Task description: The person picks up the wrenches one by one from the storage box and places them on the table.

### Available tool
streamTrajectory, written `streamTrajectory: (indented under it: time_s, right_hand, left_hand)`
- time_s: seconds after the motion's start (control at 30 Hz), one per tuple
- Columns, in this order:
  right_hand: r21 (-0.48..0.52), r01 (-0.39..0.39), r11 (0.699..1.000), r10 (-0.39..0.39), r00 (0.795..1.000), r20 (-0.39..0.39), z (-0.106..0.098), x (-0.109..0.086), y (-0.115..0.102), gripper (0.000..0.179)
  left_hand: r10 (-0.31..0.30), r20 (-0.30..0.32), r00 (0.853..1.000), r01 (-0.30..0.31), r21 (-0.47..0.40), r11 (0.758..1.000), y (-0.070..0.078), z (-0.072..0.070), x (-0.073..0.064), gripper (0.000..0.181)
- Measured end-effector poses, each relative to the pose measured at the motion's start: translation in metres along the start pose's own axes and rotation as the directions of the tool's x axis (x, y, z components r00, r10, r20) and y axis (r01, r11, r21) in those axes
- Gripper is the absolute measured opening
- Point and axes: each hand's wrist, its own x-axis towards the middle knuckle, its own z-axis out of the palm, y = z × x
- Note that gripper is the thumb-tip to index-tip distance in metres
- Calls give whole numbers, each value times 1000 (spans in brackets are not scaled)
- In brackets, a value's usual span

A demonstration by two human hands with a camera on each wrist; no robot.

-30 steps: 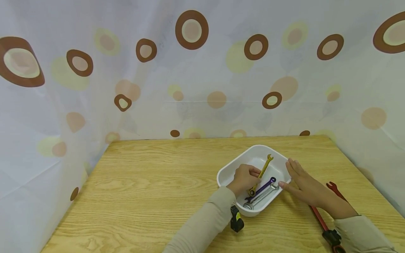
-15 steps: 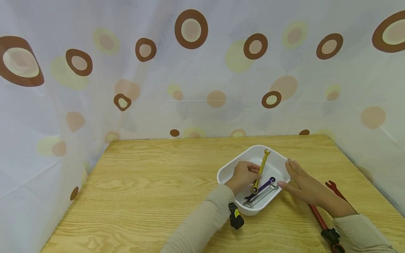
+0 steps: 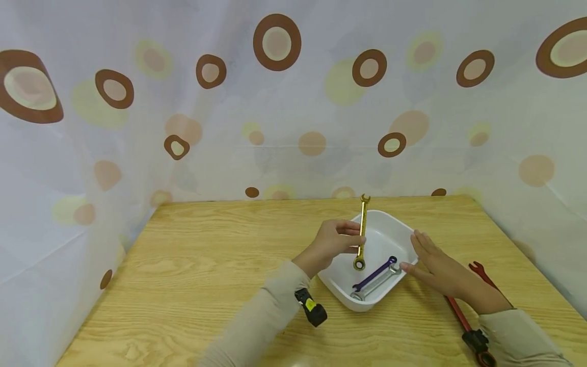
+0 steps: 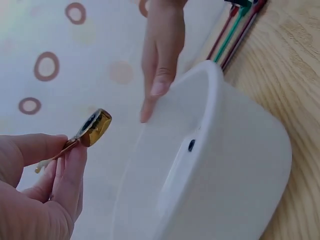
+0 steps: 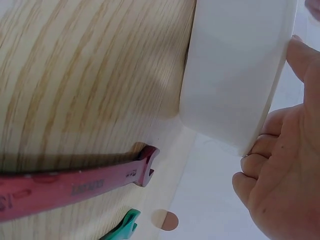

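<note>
My left hand (image 3: 331, 242) pinches a gold combination wrench (image 3: 363, 219) between thumb and fingers, open end up, above the left side of a white plastic bin (image 3: 385, 239). In the left wrist view, the wrench's ring end (image 4: 95, 129) juts past the fingertips. Inside the bin lie a purple wrench (image 3: 375, 273) and a silver wrench (image 3: 377, 284), side by side. My right hand (image 3: 440, 270) rests on the bin's right rim, fingers extended and thumb spread apart. The right wrist view has its fingertips against the rim of the bin's outer wall (image 5: 235, 65).
Right of the bin, red wrenches (image 3: 458, 312) lie on the wood-grain table (image 3: 220, 285), partly under the right forearm. A green wrench (image 5: 122, 229) shows beside a red one (image 5: 75, 187) in the right wrist view. A patterned cloth (image 3: 275, 117) hangs behind and at both sides.
My left hand has lifted the gold wrench up out of the bin and moved it leftward, turning it more upright. My right hand has stayed at the rim.
</note>
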Motion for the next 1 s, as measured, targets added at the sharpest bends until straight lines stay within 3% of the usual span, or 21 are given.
streamTrajectory:
  time_s: [0.23,0.5,0.83,1.0]
  right_hand:
    - [4,17,1000,-17,1000,4,-1,0,0,89]
    - [10,20,1000,-20,1000,11,-2,2,0,89]
    - [27,2,1000,-2,1000,17,-3,4,0,90]
    - [38,5,999,-6,1000,28,-5,4,-2,90]
  left_hand:
    - [3,-5,1000,-3,-41,999,6,-47,-22,27]
    - [0,-80,997,8,107,994,-17,-96,-46,29]
    - [-69,-204,977,105,174,979,-43,-130,-55,25]
    - [-115,-242,963,165,199,966,-53,-139,-54,24]
